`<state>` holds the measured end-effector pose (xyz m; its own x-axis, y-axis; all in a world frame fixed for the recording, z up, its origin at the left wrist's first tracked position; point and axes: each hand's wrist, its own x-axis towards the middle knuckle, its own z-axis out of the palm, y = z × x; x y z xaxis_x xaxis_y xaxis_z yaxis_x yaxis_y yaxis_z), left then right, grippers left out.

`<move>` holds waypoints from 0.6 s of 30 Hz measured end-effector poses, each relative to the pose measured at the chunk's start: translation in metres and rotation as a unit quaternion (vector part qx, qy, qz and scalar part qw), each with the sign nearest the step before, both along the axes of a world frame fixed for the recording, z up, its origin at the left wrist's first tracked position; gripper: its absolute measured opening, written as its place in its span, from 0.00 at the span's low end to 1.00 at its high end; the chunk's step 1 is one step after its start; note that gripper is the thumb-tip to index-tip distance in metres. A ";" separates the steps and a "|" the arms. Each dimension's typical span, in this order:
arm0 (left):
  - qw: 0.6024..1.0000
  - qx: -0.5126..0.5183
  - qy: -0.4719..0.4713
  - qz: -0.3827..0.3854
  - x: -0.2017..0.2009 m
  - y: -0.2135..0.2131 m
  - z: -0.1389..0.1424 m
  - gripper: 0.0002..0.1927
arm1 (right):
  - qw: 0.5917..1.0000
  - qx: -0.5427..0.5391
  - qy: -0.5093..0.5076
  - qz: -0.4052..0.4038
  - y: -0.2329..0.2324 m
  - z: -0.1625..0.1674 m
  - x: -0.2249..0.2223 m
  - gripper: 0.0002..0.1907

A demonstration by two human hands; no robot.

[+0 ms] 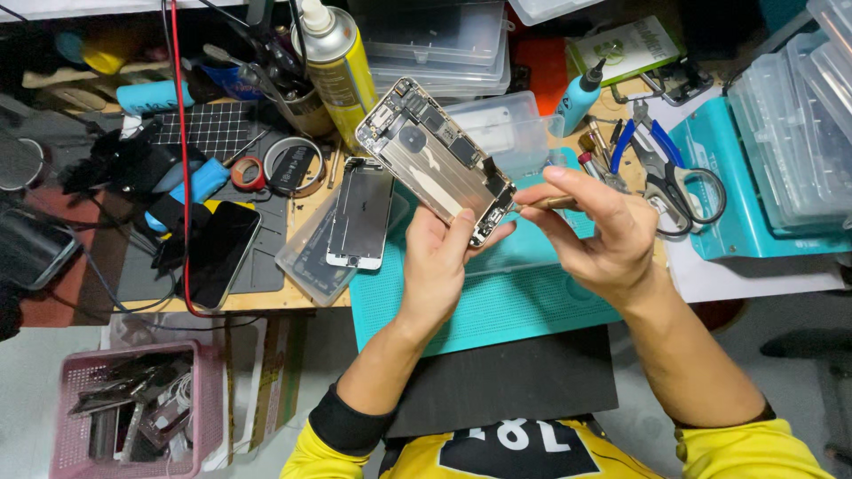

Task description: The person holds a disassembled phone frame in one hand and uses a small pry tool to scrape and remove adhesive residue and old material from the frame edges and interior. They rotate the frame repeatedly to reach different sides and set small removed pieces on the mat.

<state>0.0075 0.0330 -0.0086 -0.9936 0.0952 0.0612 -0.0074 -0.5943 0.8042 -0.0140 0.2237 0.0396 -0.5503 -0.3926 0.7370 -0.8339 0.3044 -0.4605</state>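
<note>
1. The opened phone (437,160), back shell with its insides showing, is held above the teal mat (497,293); its long axis runs from far left to near right.
2. My left hand (441,257) pinches its near-right end.
3. My right hand (596,232), just right of that end, has its fingers closed on a small brass-coloured screwdriver (543,203) pointing left at it.
4. A detached screen (359,215) lies on the desk (266,302), left.

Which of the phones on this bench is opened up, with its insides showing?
The phone in the left hand, its circuitry facing up. The black phone on the left mat looks closed, and the screen panel lies flat on the bench.
</note>
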 end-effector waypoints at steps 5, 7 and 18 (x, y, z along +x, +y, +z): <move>0.999 0.036 0.005 0.030 0.004 0.001 0.002 0.14 | 1.000 -0.014 0.011 -0.018 0.001 0.005 0.003 0.34; 0.998 0.036 0.012 0.041 0.002 -0.001 0.002 0.14 | 1.000 -0.022 -0.017 0.014 0.002 0.007 0.003 0.33; 0.998 0.012 0.012 0.066 0.004 -0.003 0.002 0.13 | 0.998 -0.001 -0.027 0.049 0.002 0.012 -0.003 0.29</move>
